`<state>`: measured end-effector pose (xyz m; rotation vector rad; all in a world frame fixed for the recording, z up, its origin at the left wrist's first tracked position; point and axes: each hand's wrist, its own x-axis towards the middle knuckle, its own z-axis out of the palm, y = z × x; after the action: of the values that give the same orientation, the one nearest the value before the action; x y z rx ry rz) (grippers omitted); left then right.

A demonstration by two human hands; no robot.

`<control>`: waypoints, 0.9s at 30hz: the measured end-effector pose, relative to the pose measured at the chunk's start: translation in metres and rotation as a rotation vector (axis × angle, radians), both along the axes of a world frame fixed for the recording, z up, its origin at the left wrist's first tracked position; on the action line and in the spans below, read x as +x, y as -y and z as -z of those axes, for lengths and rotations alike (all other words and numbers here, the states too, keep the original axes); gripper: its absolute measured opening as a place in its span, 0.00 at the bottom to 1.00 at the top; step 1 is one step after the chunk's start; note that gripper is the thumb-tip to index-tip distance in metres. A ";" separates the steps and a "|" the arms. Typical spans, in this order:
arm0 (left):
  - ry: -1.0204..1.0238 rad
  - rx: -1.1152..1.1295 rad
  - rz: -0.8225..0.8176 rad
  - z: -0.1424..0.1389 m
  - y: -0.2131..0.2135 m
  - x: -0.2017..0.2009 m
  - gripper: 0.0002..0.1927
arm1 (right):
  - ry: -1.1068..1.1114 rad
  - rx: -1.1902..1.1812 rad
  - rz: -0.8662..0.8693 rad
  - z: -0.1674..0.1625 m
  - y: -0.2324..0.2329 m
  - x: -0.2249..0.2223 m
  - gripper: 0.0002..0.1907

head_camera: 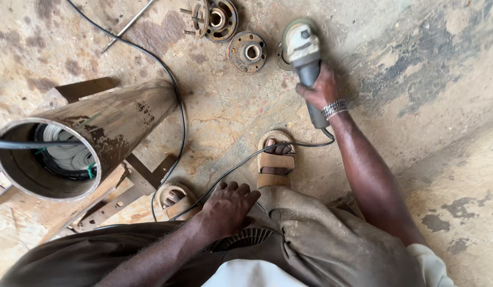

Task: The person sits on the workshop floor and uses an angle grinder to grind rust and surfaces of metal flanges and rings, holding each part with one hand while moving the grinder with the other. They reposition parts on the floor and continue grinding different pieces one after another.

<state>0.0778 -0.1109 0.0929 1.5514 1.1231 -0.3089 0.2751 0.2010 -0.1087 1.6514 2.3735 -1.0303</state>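
Right hand (322, 89) closed round grinder (305, 53), held low over floor (416, 79) beside rusty flanges (247, 52); looks like the reach-out before cutting, calling for a steady lowering. Left hand (228, 207) spread on ribbed disc (241, 238) at lap, grip unclear. Steel pipe (98, 133) well left

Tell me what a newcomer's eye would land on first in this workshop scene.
First, the grey-and-white angle grinder, gripped by the right hand at upper centre above the stained concrete floor, its black cable trailing past a tan sandal. Next, the big rusty steel cylinder lying on a wooden stand at left, open end facing the camera. The left hand rests on a ribbed round part on the lap, and rusty round flanges lie at top.
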 end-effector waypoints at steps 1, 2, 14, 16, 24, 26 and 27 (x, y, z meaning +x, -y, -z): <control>-0.004 -0.005 -0.035 0.001 0.001 -0.002 0.31 | -0.026 -0.044 0.063 0.000 -0.001 0.000 0.36; -0.006 -0.007 -0.073 0.002 0.002 -0.003 0.31 | -0.012 0.001 0.031 0.000 -0.001 -0.001 0.37; -0.052 0.025 -0.033 0.010 0.003 -0.008 0.36 | -0.139 0.014 0.088 -0.002 -0.003 0.002 0.33; -0.057 -0.010 -0.013 0.010 0.001 -0.008 0.36 | -0.141 0.032 0.047 -0.002 -0.005 0.005 0.32; -0.079 -0.048 -0.027 0.010 -0.007 -0.013 0.34 | 0.077 -0.060 -0.048 0.003 0.043 0.020 0.37; -0.104 -0.053 -0.030 0.012 -0.007 -0.016 0.33 | 0.049 -0.019 -0.064 -0.003 0.052 0.035 0.37; -0.102 -0.046 -0.031 0.013 -0.007 -0.016 0.34 | 0.036 0.022 -0.094 -0.006 0.055 0.043 0.37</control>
<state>0.0618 -0.1036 0.0797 1.4899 1.2098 -0.3942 0.3185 0.1461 -0.1032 1.5356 2.4220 -0.9532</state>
